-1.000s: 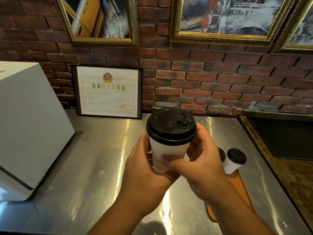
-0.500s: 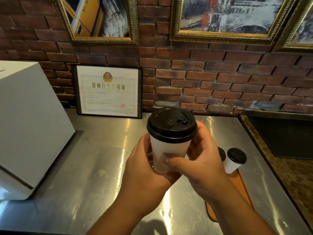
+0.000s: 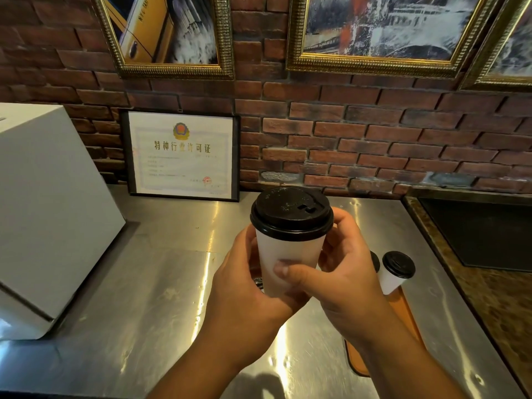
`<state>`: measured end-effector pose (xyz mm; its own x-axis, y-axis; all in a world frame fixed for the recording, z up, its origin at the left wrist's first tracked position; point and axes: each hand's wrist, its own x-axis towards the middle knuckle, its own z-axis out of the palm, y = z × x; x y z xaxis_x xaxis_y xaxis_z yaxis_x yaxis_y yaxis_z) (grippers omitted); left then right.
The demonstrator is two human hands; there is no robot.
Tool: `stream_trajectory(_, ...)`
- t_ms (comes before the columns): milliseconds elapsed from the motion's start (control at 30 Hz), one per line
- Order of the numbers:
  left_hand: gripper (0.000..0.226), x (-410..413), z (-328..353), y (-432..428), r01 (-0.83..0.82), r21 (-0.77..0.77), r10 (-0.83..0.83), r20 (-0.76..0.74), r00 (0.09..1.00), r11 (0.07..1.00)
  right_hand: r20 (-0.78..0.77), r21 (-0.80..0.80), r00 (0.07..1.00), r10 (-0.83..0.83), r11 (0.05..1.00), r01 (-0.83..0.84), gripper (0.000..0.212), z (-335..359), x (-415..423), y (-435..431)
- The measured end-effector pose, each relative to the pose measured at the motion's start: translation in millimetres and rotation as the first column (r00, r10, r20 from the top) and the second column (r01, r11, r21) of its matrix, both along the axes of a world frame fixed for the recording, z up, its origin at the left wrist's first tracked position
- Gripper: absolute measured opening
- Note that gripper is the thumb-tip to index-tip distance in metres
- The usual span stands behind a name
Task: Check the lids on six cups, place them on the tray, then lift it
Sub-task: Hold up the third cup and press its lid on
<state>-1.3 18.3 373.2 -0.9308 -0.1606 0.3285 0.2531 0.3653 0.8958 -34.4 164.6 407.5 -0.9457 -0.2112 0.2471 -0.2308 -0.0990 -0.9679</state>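
Head view: a white paper cup [image 3: 288,263] is held upright above the steel counter [image 3: 161,283], mid-frame, not touching the surface. Its black lid [image 3: 291,213] sits on the rim and looks level all round, with the sip slot turned toward 1 o'clock. The left hand [image 3: 247,298] cradles the cup's lower wall and base from 8 o'clock, fingers curled round the far side and mostly hidden behind the cup. The right hand [image 3: 348,286] grips from 3 o'clock: the thumb [image 3: 288,272] is pressed across the near wall, and the curled fingers reach up behind to just under the lid's edge. At 4 o'clock from the held cup an orange tray [image 3: 408,321] lies on the counter, largely covered by the right forearm. On the tray's far end stands a second white cup [image 3: 391,279] with a black lid, upright. Just beside it, toward 9 o'clock, a sliver of another black lid [image 3: 375,260] shows behind the right hand; the cup under it is hidden. At 9 o'clock a large white box [image 3: 49,211] sits on the counter. At 11 o'clock a framed certificate [image 3: 181,154] leans against the brick wall [image 3: 374,139]. Gold-framed pictures [image 3: 383,30] hang above at 12 o'clock. At 3 o'clock a dark recessed panel [image 3: 483,234] sits in a brown stone-patterned top [image 3: 503,312].
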Motion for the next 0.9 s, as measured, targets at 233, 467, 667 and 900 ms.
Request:
stream_trajectory(233, 0.092, -2, -1, 0, 0.009, 0.003, -0.009, 0.020, 1.000, 1.000, 0.031, -0.002, 1.000, 0.004, 1.000, -0.003, 0.082, 1, 0, 3)
stream_trajectory(467, 0.087, -1, -3, -1, -0.005, 0.009, 0.004, 0.047, 0.999, 1.000, 0.038, -0.024, 0.999, 0.027, 0.999, -0.026, 0.085, 1, 0, 3)
stream_trajectory(667, 0.087, -2, 3, -3, 0.013, 0.008, -0.014, 0.051, 0.999, 1.000, 0.014, -0.032, 1.000, 0.028, 0.999, -0.027, 0.085, 2, -1, 6)
stream_trajectory(900, 0.076, -3, 9, -6, 0.057, 0.063, -0.058, 0.023, 0.998, 0.996, -0.014, -0.014, 1.000, 0.001, 1.000, -0.001, 0.071, 0, 1, 6)
